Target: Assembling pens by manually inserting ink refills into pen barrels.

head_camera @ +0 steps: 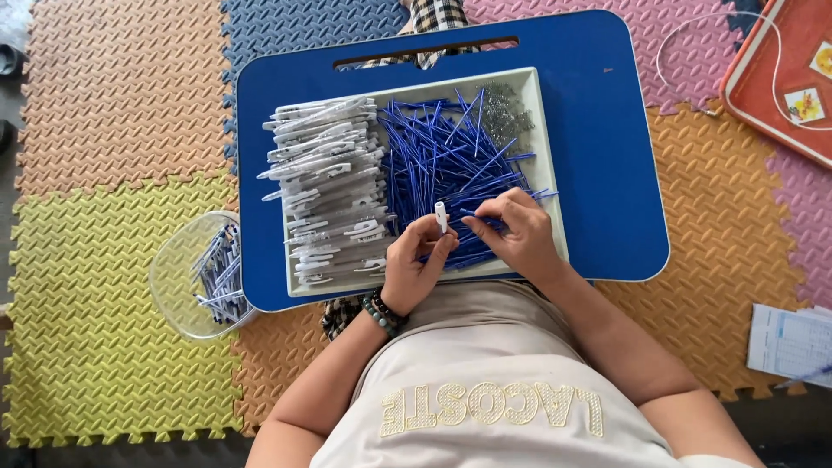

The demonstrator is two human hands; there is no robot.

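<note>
I sit on a floor of soft foam puzzle mats (113, 104) in orange, yellow, pink and blue. A big blue plastic lap board (607, 156) lies across my legs, and on it sits a shallow white plastic tray (530, 82). I tell where things are from this tray.

My left hand (414, 270) is over the near edge of the tray. Its fingers are closed around a small white plastic pen barrel (441, 217), which stands up with its end pointing away from me. My right hand (513, 232) is just beside it, over the near right part of the tray. Its thumb and first finger pinch a thin blue pen refill (477, 213) close to the barrel. I cannot tell if the refill touches the barrel.

In the left half of the tray lies a tall stack of white and grey pen barrels (334, 186). In the middle and right lies a messy pile of thin blue refills (442, 152). In the far right corner is a little heap of tiny metal springs (503, 108).

Left of the tray, off the board, a clear round plastic bowl (178, 277) holds some finished pens (218, 273). Far to the right of the tray is an orange tray (780, 78) with a thin white cord, and near me on that side lies a sheet of paper (790, 342).
</note>
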